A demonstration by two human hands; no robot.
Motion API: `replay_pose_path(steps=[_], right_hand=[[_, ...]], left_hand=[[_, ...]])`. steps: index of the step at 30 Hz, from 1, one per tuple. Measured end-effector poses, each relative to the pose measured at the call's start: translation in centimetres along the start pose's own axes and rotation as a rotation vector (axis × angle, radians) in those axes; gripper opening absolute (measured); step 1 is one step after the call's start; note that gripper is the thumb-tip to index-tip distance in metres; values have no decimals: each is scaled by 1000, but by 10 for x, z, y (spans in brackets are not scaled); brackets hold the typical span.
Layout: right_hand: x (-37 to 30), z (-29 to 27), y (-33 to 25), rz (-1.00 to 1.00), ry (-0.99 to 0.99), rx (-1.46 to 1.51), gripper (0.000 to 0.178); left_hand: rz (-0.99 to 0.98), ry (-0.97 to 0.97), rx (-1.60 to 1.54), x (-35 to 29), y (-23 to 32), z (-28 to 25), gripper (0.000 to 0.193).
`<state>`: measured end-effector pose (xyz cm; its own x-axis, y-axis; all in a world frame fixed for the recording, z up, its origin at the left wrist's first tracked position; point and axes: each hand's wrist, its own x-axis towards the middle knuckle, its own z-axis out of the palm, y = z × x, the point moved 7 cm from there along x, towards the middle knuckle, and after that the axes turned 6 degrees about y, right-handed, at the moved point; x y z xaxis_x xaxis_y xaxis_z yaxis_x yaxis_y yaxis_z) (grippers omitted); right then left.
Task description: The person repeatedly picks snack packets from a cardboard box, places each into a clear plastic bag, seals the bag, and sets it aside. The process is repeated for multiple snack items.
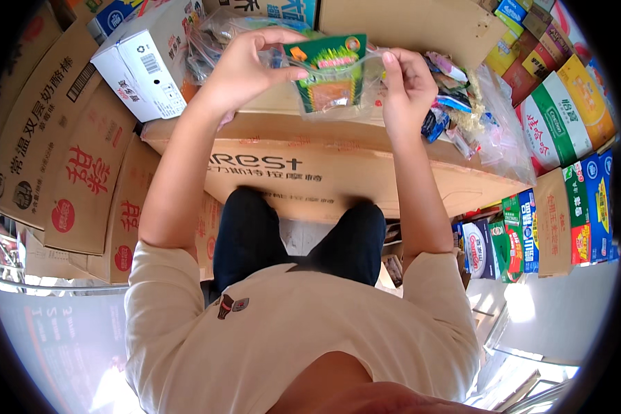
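Observation:
A clear plastic zip bag is stretched between my hands above a large cardboard box. Inside it, or just behind its front film, sits a green snack packet with an orange-brown panel low down. My left hand grips the bag's left upper edge, its thumb reaching across the front of the packet. The opposite upper corner is pinched between thumb and fingers of my right hand. Both hands are at about the same height. The bag's lower part hangs down over the box top.
Under the bag lies the large cardboard box, in front of my knees. To its right on top is a clear bag of small colourful packets; more clear bags lie at left beside a white carton. Brown cartons and coloured boxes flank me.

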<state>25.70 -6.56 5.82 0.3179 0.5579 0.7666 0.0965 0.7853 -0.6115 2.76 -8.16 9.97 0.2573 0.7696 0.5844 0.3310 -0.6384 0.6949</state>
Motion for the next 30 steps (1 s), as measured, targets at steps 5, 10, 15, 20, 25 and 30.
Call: replay_pose_path(steps=[5, 10, 15, 20, 25, 30], right_hand=[[0, -2, -5, -51, 72, 21, 10], [0, 7, -14, -72, 36, -43, 12], [1, 13, -6, -30, 38, 60, 13], [-1, 15, 3, 56, -89, 12, 15], [-17, 32, 5, 205, -273, 122, 10], [-34, 41, -2, 188, -365, 2, 8]], left_hand=[[-2, -2, 25, -1, 2, -2, 37], [30, 23, 24, -3, 8, -7, 32], [-12, 71, -59, -2, -12, -8, 25], [-22, 2, -231, -6, -29, -4, 26], [-57, -66, -83, -18, -25, 2, 35], [33, -74, 34, -20, -18, 36, 24]])
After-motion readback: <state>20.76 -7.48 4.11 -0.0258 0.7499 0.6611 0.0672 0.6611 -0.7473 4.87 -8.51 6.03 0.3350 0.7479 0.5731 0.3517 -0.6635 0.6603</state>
